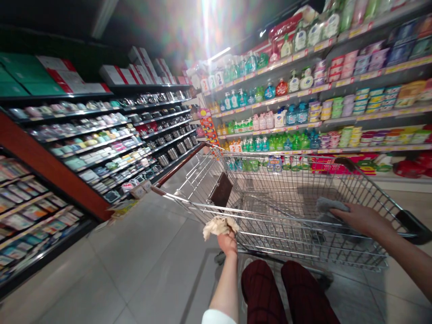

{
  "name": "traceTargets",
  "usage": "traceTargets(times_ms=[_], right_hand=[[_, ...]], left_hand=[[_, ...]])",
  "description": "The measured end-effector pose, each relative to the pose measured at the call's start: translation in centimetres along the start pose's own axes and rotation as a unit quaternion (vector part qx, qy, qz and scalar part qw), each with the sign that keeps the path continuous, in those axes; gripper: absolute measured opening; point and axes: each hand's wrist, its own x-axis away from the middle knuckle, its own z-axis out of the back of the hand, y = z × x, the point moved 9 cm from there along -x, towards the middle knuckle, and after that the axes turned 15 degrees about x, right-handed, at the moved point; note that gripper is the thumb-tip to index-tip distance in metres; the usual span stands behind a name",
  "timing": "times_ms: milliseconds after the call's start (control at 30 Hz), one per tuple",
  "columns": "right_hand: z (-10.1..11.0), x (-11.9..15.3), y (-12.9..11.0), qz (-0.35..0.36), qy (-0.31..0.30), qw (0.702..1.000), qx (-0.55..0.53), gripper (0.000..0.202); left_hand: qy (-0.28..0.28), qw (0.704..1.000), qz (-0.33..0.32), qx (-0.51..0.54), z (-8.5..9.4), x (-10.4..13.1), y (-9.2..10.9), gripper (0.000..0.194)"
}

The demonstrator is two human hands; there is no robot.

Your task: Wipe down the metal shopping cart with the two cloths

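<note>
A wire shopping cart (pixel 270 216) stands sideways in front of my legs, its brown handle (pixel 182 164) to the left. My left hand (pixel 227 243) is closed around a crumpled cream cloth (pixel 219 226), against the near side wires by the handle end; the cloth covers most of its fingers. Over the right part of the basket, my right hand (pixel 359 218) grips a grey cloth (pixel 330 205). Whether that cloth touches the wires I cannot tell. A brown panel (pixel 222 189) is fixed at the handle end of the cart.
Behind the cart runs a shelf (pixel 270 125) of pump bottles and tubs. Another shelf unit (pixel 101 153) with pots and kitchenware lines the left side, beside a rack of packets (pixel 30 211). Grey floor tiles (pixel 135 256) lie between. Black corner bumpers (pixel 413 226) stick out at the cart's right end.
</note>
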Motion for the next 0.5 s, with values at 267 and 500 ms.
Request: traceTargets(times_ms=[267, 500], right_hand=[[0.2, 0.1, 0.0, -0.003, -0.003, 1.000, 0.005, 0.056], [0.0, 0.1, 0.2, -0.010, -0.007, 1.000, 0.009, 0.060]], left_hand=[[0.000, 0.999, -0.049, -0.023, -0.4, 1.0, 3.3, 0.037], [-0.041, 0.998, -0.015, -0.045, -2.0, 3.1, 1.0, 0.029]])
